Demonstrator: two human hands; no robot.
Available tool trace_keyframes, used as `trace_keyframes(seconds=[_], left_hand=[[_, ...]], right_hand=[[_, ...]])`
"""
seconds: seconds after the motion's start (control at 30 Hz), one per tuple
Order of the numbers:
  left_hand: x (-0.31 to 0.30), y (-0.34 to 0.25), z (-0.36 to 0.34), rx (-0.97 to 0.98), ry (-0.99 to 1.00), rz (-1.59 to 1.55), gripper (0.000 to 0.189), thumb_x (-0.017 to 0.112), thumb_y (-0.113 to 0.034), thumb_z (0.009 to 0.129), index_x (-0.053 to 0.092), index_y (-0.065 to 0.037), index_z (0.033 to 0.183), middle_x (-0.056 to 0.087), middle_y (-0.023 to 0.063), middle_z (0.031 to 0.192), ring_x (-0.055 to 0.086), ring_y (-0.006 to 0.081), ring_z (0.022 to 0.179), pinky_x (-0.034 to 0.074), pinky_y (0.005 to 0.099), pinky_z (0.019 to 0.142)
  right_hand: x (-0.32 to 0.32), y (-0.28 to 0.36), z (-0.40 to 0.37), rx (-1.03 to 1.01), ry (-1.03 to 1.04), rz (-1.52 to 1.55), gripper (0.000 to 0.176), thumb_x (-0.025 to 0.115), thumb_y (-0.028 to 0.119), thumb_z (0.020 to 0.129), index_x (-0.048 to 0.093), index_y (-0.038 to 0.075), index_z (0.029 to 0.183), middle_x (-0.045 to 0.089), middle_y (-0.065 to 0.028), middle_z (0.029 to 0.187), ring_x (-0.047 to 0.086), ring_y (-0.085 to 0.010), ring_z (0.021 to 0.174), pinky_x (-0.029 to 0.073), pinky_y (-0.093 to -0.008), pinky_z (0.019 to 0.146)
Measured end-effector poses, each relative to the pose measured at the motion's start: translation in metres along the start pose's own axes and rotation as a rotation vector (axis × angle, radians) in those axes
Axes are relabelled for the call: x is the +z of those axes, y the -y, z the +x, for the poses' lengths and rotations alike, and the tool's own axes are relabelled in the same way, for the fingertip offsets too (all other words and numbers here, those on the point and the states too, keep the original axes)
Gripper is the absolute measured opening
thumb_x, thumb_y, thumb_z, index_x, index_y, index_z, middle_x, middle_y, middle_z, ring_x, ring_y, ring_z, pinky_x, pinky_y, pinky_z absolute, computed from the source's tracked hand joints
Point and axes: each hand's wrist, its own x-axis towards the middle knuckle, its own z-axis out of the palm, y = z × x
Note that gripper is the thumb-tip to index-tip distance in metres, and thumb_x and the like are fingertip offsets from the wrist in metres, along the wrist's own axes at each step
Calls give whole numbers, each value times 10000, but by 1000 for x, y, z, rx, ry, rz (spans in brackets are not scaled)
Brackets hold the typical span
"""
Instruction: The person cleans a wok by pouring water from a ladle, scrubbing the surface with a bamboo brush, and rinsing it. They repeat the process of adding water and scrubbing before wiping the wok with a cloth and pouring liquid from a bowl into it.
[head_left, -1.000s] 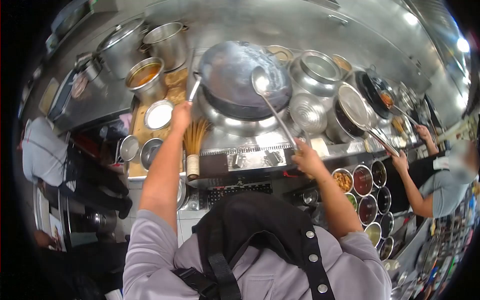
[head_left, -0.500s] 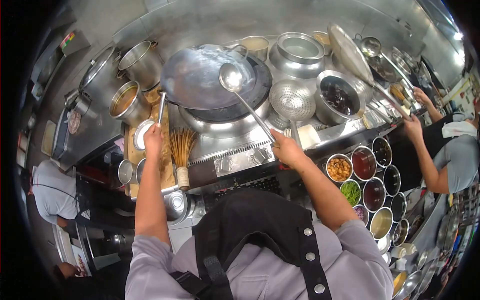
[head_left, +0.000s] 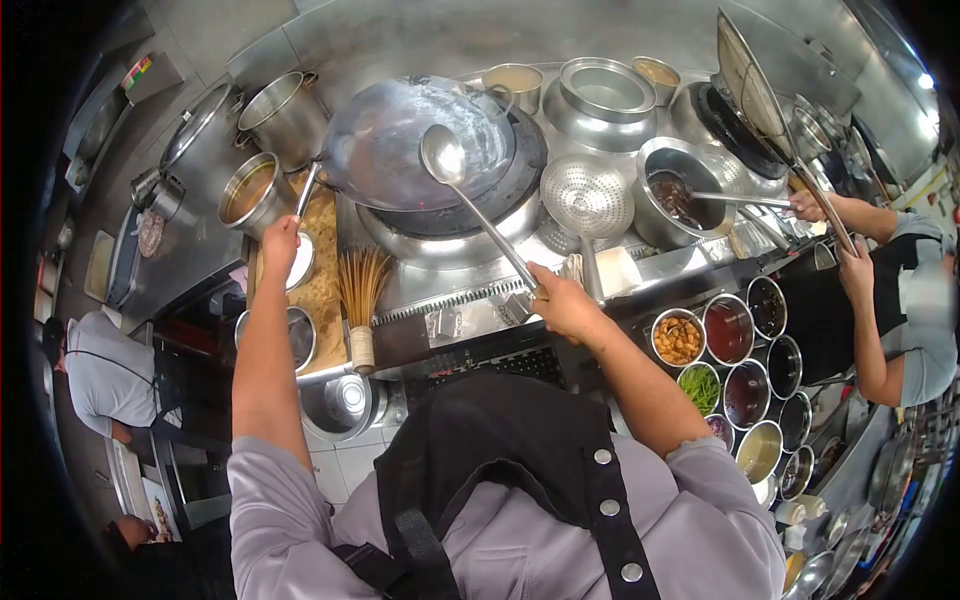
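My left hand (head_left: 281,240) is closed around the metal handle (head_left: 308,188) of a large wok (head_left: 375,150). The wok rests tilted over the dark burner ring (head_left: 527,160), and its inside looks bare apart from a sheen. In my right hand (head_left: 565,302) is the long shaft of a ladle (head_left: 444,156), whose bowl hangs over the right part of the wok. Close to that hand lies a perforated strainer (head_left: 587,195). Between my arms, a bamboo wok brush (head_left: 362,290) stands bristles up at the counter edge.
To the left stand a pot of brown liquid (head_left: 230,215) and a tall pot (head_left: 310,120). Several ingredient containers, including orange chunks (head_left: 679,340) and green strips (head_left: 700,386), line the right. A co-worker (head_left: 905,300) holds a wok and dips a ladle into a pot (head_left: 650,150).
The wok and my left hand have shifted left. My ladle has moved left and slightly up. The co-worker's ladle has come down into the pot, and their wok has tipped more upright.
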Motion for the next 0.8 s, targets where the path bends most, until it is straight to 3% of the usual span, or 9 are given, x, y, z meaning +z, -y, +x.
trace_keyframes(seconds=[0.07, 0.2, 0.27, 0.5, 0.57, 0.67, 0.8], left_hand=[[2, 0, 11, 17, 8, 25, 295, 580, -301, 986, 715, -39, 961, 530, 22, 564, 503, 136, 508, 388, 340, 514], [3, -13, 19, 10, 2, -27, 301, 568, -302, 988, 714, -41, 958, 538, 24, 574, 505, 136, 519, 393, 338, 530], [-7, -11, 21, 44, 46, 95, 300, 562, -295, 988, 712, -37, 954, 541, 25, 581, 502, 135, 523, 393, 331, 533], [-16, -20, 23, 85, 42, 108, 294, 564, -293, 983, 722, -45, 987, 546, 35, 578, 506, 143, 524, 401, 343, 543], [-14, -19, 23, 93, 30, 123, 295, 570, -295, 979, 723, -44, 993, 554, 42, 580, 519, 150, 528, 407, 348, 547], [-11, -13, 21, 114, -4, 133, 295, 580, -298, 972, 725, -42, 998, 566, 57, 585, 542, 166, 536, 419, 362, 557], [-9, -17, 10, 101, -20, 94, 290, 595, -310, 964, 726, -55, 1006, 574, 77, 588, 560, 180, 541, 431, 375, 567]], right_hand=[[-2, 13, -6, 39, 30, -14, 655, 605, 116, 877, 399, 121, 1499, 704, -193, 931, 692, -342, 813, 554, -426, 765], [-11, 32, -15, 142, 95, 78, 677, 609, 93, 879, 381, 126, 1515, 687, -147, 856, 669, -251, 661, 555, -390, 639], [-8, 31, -12, 151, 89, 129, 693, 617, 77, 878, 369, 126, 1524, 657, -113, 806, 621, -190, 567, 531, -358, 545], [-4, 29, -7, 125, 102, 164, 687, 622, 85, 885, 367, 121, 1522, 645, -92, 796, 615, -183, 558, 522, -346, 522], [-4, 30, -7, 152, 116, 264, 651, 600, 73, 900, 383, 104, 1513, 603, -48, 763, 549, -126, 522, 481, -295, 488], [-16, 30, 3, 179, 93, 215, 655, 638, 99, 885, 406, 113, 1498, 640, -81, 792, 593, -171, 538, 509, -331, 499], [-41, 31, 15, 181, -29, 148, 631, 636, 96, 889, 432, 117, 1486, 661, -82, 816, 584, -157, 535, 498, -320, 485]])
